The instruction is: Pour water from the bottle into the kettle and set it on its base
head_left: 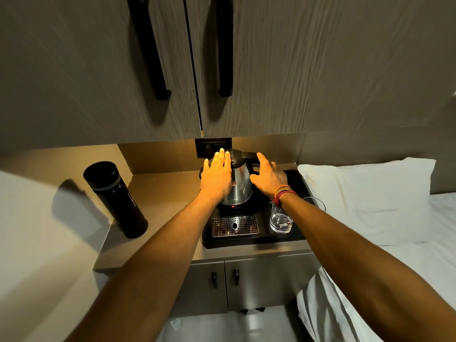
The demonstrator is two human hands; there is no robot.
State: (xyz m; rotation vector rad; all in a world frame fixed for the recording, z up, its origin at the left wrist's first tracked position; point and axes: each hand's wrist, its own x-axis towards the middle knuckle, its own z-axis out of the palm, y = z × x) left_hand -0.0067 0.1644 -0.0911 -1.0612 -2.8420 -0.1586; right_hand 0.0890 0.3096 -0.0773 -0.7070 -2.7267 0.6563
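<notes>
The brown counter (pixel 158 193) holds a black tray (pixel 256 239) and a tall black bottle (pixel 116 198). The bottle stands far left of the hands. The tray sits right under the hands, at the counter's right end.

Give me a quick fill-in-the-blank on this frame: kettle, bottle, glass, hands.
1. The kettle stands on a black ____ beside a glass.
2. The black bottle stands on the counter, cap ____.
3. The wrist with the red and orange bands belongs to the ____ hand.
4. The left hand lies open against the kettle's ____ side.

Missing words: tray; on; right; left
</notes>
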